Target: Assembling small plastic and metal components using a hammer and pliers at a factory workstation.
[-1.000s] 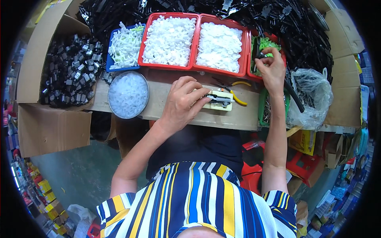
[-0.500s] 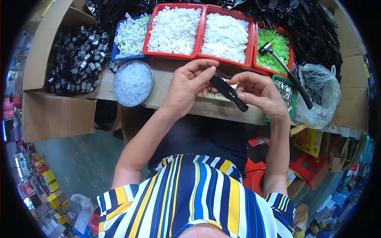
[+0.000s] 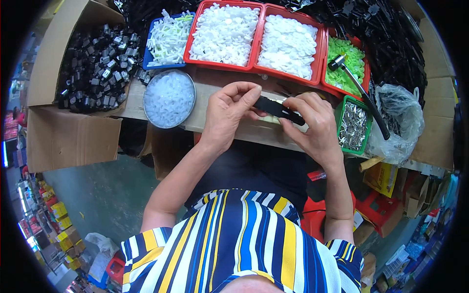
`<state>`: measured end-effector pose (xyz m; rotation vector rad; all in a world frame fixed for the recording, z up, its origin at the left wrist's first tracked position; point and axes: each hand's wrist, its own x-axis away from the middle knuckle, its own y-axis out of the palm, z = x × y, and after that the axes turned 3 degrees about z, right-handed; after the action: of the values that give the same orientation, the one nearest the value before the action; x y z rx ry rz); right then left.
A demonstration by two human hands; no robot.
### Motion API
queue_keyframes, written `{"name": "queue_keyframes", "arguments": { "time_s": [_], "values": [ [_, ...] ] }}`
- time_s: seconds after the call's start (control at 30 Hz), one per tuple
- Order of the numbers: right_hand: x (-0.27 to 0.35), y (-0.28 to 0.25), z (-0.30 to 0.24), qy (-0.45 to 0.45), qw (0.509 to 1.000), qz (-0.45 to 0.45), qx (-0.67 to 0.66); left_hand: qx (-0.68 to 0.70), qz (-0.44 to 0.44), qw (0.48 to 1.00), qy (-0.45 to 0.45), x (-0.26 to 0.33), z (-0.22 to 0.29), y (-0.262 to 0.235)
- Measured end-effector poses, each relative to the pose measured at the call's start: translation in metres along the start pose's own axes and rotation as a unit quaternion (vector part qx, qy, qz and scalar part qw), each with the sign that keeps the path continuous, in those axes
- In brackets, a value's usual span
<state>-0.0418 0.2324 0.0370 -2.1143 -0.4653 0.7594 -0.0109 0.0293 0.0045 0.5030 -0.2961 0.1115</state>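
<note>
A narrow black plastic part with small slots is held above the near edge of the bench, between both hands. My left hand pinches its left end between thumb and fingers. My right hand closes on the other end, with the thumb below and the fingers over the top. Whether a smaller piece is also in the right fingers is hidden. Right of that hand stands a green tray of small silver metal pins. A hammer with a dark handle lies across the green-piece tray and the pin tray's edge.
Red trays of white plastic pieces, a blue tray and a red tray of green discs line the back. A round metal dish of translucent pieces sits left. Cardboard boxes and a plastic bag flank the bench.
The black part has turned nearer to level. My right hand has moved slightly left and closed over its right end, uncovering the tray of pins. The view has shifted a little.
</note>
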Motion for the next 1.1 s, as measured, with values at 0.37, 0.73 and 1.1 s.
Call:
{"name": "queue_keyframes", "arguments": {
  "time_s": [0.37,0.73,1.1],
  "values": [
    [-0.005,0.018,0.007,-0.011,0.996,-0.072,0.048,-0.309,0.124,0.899,0.285,-0.003,0.004,-0.033],
    [-0.003,0.021,0.013,-0.015,0.997,-0.061,0.046,-0.373,0.094,0.876,0.29,0.006,0.007,-0.019],
    [0.001,-0.027,0.047,0.102,0.988,0.102,0.058,-0.56,-0.029,0.685,0.466,0.005,-0.021,-0.003]
  ]
}}
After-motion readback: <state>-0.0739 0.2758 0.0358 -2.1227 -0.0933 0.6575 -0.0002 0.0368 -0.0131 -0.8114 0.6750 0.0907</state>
